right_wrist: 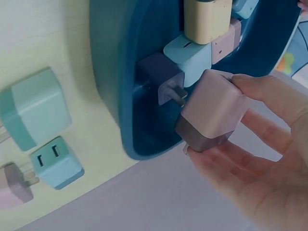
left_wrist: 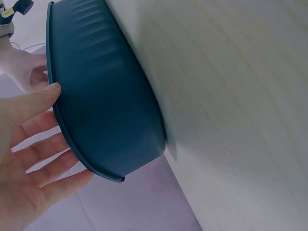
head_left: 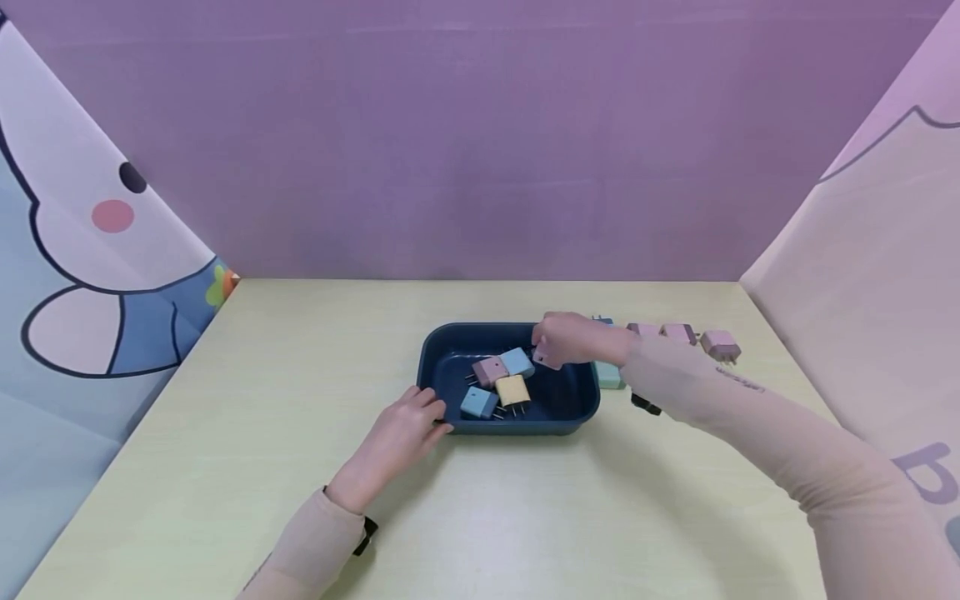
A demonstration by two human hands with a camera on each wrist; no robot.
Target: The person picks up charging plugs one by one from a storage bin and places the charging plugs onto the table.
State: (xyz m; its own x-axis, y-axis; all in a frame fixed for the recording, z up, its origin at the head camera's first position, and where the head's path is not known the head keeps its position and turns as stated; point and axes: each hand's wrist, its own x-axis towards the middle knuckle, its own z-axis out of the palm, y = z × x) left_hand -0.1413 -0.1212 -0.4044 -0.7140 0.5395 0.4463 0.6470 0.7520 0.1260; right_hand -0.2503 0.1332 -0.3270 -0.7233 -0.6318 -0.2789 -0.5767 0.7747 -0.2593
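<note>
A: Status of tray (head_left: 442, 350)?

B: Left hand (head_left: 401, 433) rests relaxed, fingers straight, against its near-left rim. Four plugs lie inside, between the hands: pink (head_left: 489, 370), two blue (head_left: 517, 362), yellow (head_left: 513, 390).

A: And right hand (head_left: 573, 339)?

B: It pinches a pink plug (right_wrist: 211, 110) just above the tray's far-right corner, not released. Judged about half done: loose plugs (head_left: 678, 333) lie beyond that wrist.

Head view: right hand (head_left: 573, 340) covers most of the pink charger plug (head_left: 546, 359) it holds; the forearm hides part of the green plug (head_left: 609, 377) beside the dark blue tray (head_left: 577, 400). Left wrist view: worktop (left_wrist: 240, 96) blurred; tray interior not visible. Right wrist view: yellow plug (right_wrist: 208, 19) cut off by top edge.
</note>
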